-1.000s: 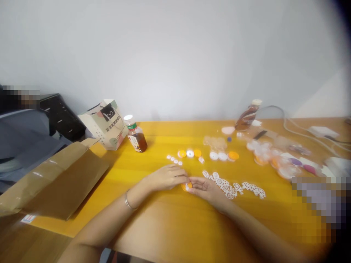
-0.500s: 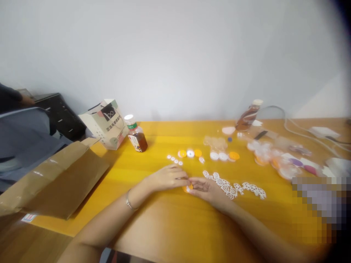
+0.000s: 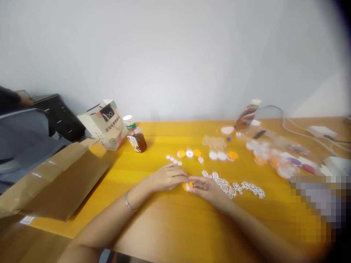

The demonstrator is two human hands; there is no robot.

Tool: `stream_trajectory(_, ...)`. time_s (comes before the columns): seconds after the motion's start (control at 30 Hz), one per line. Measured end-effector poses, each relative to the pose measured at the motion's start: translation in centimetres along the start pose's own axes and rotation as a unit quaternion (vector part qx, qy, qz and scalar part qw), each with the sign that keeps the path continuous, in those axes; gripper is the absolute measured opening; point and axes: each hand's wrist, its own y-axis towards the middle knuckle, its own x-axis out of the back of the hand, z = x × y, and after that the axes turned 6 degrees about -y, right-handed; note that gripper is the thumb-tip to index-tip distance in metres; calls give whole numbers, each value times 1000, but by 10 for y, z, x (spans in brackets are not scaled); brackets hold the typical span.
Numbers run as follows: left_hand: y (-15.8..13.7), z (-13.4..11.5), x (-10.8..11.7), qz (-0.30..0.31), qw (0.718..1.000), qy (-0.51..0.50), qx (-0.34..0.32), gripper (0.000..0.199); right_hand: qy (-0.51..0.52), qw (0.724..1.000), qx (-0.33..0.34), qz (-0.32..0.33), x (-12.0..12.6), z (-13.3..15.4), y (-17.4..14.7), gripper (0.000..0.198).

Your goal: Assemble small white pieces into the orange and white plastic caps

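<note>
Surface: yellow wooden table, against a plain white wall.
Hands: left hand and right hand pinch, seemingly together, an orange disc.
Clutter: white lattice pieces, tea bottle.

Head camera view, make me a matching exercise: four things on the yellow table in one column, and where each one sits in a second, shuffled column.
Things:
1. orange disc
2. brown paper bag
3. white lattice pieces
4. upright tea bottle

Places:
A. flat at the table's left end
B. between the fingertips of the left hand and right hand
C. beside the printed gift bag
D. strung out just right of the right hand

Pairs: 1-B, 2-A, 3-D, 4-C
</note>
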Motion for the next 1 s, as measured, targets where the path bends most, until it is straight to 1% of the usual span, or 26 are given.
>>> stream_trajectory(0.2, -2, -1, 0, -40, 999, -14, -2, 20, 1, 1000, 2, 3, 2, -2, 1, 38)
stream_trajectory(0.4, -5, -2, -5, -81, 997, -5, -4, 16, -5, 1000, 24, 2, 0, 3, 0, 43)
stream_trajectory(0.5, -5, -4, -8, -106, 994, 7, -8, 13, -2, 999, 33, 0, -1, 3, 0, 39)
stream_trajectory(0.67, -3, -7, -7, -105, 994, 15, 2, 15, 3, 999, 41, -8, -2, 1, 0, 35)
stream_trajectory(0.9, -6, -3, -15, -121, 992, -31, 28, 19, 3, 999, 49, -10, -1, 0, 1, 34)
stream_trajectory(1.0, -4, -4, -17, -144, 986, -82, 36, 18, 3, 998, 61, -11, 0, 1, 1, 34)
